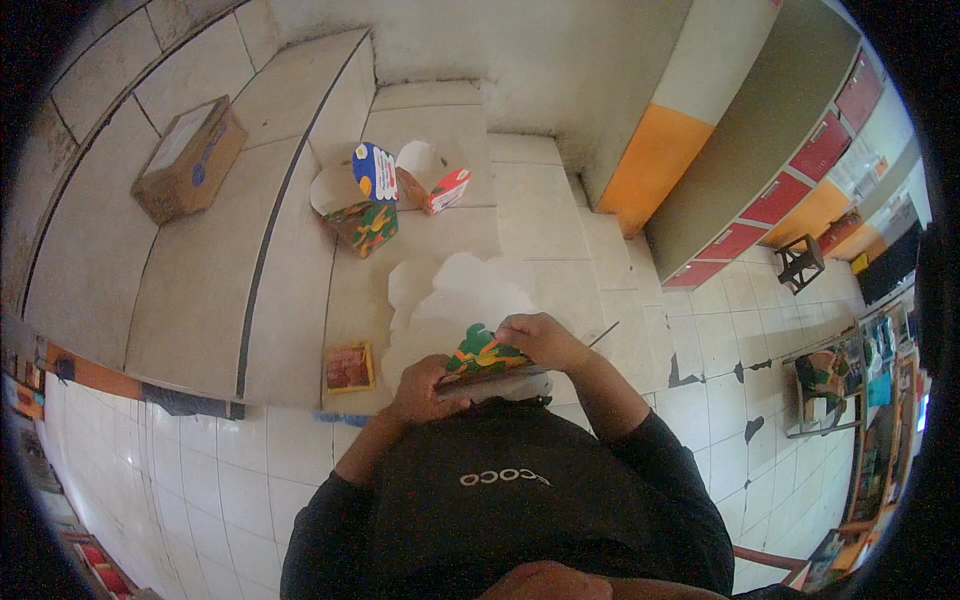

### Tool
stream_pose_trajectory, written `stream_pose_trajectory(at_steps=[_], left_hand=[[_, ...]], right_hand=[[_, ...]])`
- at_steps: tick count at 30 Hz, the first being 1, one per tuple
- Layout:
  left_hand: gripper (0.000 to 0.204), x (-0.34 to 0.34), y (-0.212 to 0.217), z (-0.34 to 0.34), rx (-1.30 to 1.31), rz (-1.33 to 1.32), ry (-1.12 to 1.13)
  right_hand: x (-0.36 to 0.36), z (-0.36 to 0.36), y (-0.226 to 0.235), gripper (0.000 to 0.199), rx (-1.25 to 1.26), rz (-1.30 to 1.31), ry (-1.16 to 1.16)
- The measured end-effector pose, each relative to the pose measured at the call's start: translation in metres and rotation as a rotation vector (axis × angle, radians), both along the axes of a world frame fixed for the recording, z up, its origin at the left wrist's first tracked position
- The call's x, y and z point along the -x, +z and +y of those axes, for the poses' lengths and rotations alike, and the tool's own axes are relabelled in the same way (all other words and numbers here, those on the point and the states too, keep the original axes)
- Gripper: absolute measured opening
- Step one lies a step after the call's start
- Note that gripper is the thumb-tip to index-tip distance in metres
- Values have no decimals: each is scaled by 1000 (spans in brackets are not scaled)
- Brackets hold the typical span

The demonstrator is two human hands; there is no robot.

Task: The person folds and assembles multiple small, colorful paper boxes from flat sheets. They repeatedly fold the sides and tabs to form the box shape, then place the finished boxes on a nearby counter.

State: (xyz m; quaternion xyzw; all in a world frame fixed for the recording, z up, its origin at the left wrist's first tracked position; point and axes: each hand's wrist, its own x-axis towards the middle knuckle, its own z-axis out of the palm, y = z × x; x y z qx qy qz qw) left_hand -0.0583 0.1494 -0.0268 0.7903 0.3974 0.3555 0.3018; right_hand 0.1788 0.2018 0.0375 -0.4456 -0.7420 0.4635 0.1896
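Close to my body, a green carton piece (478, 352) with an orange and yellow pattern is gripped from both sides. My left hand (425, 390) is closed around its left end, with the fingers partly hidden. At its upper right edge, my right hand (540, 341) pinches the card. Flat white card sheets (465, 290) with rounded edges lie just beyond it on the tiled surface. Farther off stand two open, folded paper boxes: a green-patterned one with a blue flap (372, 228) and a white one with a red flap (450, 189).
A small yellow-edged red-brown packet (349, 368) lies left of my hands. On the raised tiled ledge at left sits a brown cardboard box (190, 160). A thin dark stick (604, 334) pokes out past my right forearm. Red-fronted lockers (778, 198) and a stool (800, 262) stand at right.
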Motion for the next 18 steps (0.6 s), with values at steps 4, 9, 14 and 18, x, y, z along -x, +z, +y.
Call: stream_pose_trajectory(at_steps=[4, 9, 14, 18], left_hand=[[39, -7, 20, 0, -2, -195, 13], [28, -1, 93, 3, 144, 83, 290], [23, -3, 151, 1, 765, -640, 333], [27, -8, 164, -4, 792, -828, 9]], right_hand=[[7, -14, 31, 14, -573, -34, -28], [3, -22, 75, 19, -1091, 7, -228], [15, -35, 110, 41, -1250, -89, -117], [30, -36, 119, 51, -1210, -138, 12]])
